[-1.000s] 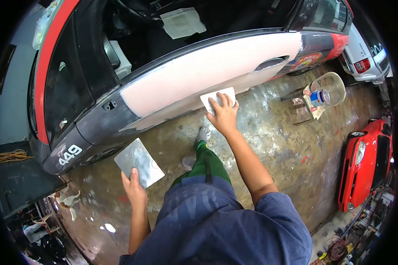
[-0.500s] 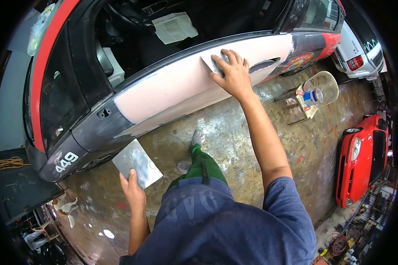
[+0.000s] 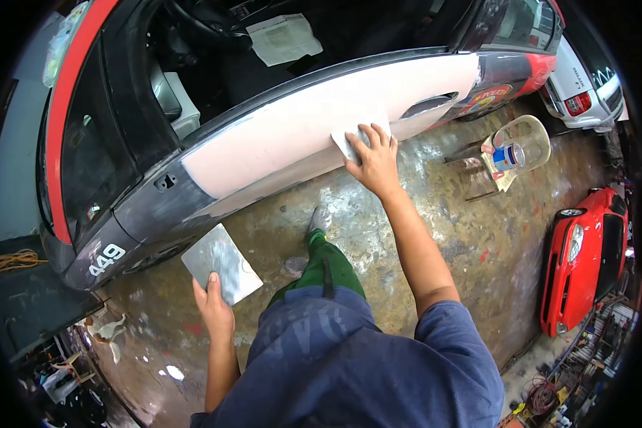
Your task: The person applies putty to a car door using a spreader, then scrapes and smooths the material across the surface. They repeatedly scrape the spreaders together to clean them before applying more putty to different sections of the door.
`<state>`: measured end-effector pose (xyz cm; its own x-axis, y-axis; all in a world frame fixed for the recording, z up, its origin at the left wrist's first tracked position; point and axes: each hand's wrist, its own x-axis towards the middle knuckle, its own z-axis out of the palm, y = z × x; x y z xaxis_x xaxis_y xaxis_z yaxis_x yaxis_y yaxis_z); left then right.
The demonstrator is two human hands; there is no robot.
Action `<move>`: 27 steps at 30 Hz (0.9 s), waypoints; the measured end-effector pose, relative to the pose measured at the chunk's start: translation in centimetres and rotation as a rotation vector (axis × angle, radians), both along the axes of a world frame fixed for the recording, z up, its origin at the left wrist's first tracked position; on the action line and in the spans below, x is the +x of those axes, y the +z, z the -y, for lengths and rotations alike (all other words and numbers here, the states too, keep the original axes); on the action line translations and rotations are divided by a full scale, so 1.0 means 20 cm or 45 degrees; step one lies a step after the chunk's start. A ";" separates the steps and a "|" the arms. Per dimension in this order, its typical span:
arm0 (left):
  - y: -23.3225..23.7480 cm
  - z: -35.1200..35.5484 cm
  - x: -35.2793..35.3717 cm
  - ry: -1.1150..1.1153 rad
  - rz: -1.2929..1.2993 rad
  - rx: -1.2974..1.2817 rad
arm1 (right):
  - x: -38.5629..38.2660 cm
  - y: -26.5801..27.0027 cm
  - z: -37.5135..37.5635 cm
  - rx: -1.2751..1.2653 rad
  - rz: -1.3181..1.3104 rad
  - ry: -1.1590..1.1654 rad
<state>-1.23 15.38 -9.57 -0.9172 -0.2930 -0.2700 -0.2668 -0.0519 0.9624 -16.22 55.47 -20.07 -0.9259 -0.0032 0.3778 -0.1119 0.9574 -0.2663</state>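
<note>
A black and red car door (image 3: 278, 135) stands before me, most of its panel coated in pale pinkish filler. My right hand (image 3: 373, 160) presses a flat grey spreader (image 3: 349, 140) against the lower part of that filler, just below and left of the door handle recess (image 3: 428, 105). My left hand (image 3: 214, 307) is held low at my side and grips a square metal mixing board (image 3: 220, 262) by its near corner, away from the car.
A pale plastic chair (image 3: 531, 139) with a can (image 3: 510, 155) on it stands on the stained concrete floor to the right. A red car (image 3: 585, 257) is parked far right, a white car (image 3: 585, 78) at upper right. Orange cord (image 3: 7, 260) lies at left.
My right hand has swept the spreader from high on the door, near the window line, back down to the lower part of the filler. The left hand and board have stayed put.
</note>
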 end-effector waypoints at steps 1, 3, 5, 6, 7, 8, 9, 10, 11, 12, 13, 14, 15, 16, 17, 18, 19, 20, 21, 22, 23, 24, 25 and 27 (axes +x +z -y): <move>0.00 0.01 0.01 -0.007 0.001 0.001 | 0.03 -0.06 0.00 -0.031 0.019 0.006; 0.00 0.01 0.01 -0.016 -0.001 -0.021 | 0.08 -0.20 0.01 -0.004 0.120 -0.032; -0.01 0.02 0.02 -0.020 0.003 -0.023 | 0.15 -0.29 0.03 -0.007 0.283 -0.080; -0.01 0.03 0.03 -0.015 0.007 -0.015 | 0.20 -0.30 0.05 -0.034 0.309 -0.102; -0.02 0.03 0.03 -0.004 0.006 -0.005 | 0.24 -0.30 0.08 -0.057 0.331 -0.117; -0.02 0.03 0.03 -0.008 0.004 0.001 | 0.28 -0.31 0.11 -0.080 0.351 -0.124; -0.01 0.04 0.05 -0.008 0.003 0.005 | 0.29 -0.26 0.15 -0.098 0.348 -0.143; 0.00 0.04 0.05 -0.007 -0.001 0.012 | 0.29 -0.19 0.20 -0.105 0.301 -0.118; -0.01 0.05 0.07 -0.003 -0.004 0.019 | 0.28 -0.12 0.25 -0.111 0.255 -0.093; -0.02 0.06 0.08 0.000 -0.005 0.025 | 0.26 -0.04 0.31 -0.117 0.210 -0.069; -0.03 0.07 0.10 0.001 -0.005 0.032 | 0.23 0.05 0.38 -0.091 0.177 -0.045; -0.03 0.08 0.11 0.012 -0.010 0.046 | 0.19 0.12 0.44 -0.081 0.135 -0.017; -0.03 0.08 0.12 0.022 -0.014 0.058 | 0.14 0.19 0.50 -0.072 0.094 0.011; -0.03 0.09 0.14 0.030 -0.018 0.071 | 0.09 0.24 0.56 -0.063 0.053 0.037; -0.04 0.11 0.15 0.046 -0.023 0.075 | 0.04 0.29 0.60 -0.060 0.021 0.057; -0.04 0.12 0.16 0.060 -0.027 0.081 | -0.01 0.33 0.64 -0.050 0.016 0.070; -0.05 0.14 0.17 0.072 -0.031 0.086 | -0.05 0.36 0.67 -0.040 0.010 0.081; -0.06 0.15 0.18 0.078 -0.030 0.084 | -0.08 0.38 0.70 -0.030 0.005 0.092; -0.06 0.18 0.19 0.082 -0.027 0.081 | -0.11 0.39 0.73 -0.020 0.007 0.104; -0.07 0.20 0.19 0.085 -0.024 0.078 | -0.13 0.40 0.75 -0.010 0.011 0.098; -0.07 0.21 0.19 0.095 -0.026 0.078 | -0.15 0.40 0.77 0.000 0.015 0.093; -0.08 0.22 0.19 0.105 -0.029 0.079 | -0.17 0.41 0.79 0.011 0.018 0.087; -0.08 0.23 0.19 0.113 -0.031 0.080 | -0.18 0.41 0.80 0.010 0.003 0.086; -0.07 0.24 0.19 0.107 -0.042 0.079 | -0.19 0.41 0.82 0.007 -0.026 0.083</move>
<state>2.54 10.59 -10.98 -0.8987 -0.3532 -0.2600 -0.2269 -0.1327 0.9648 -20.12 39.14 -11.95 -0.9158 -0.0656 0.3962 -0.1796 0.9493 -0.2581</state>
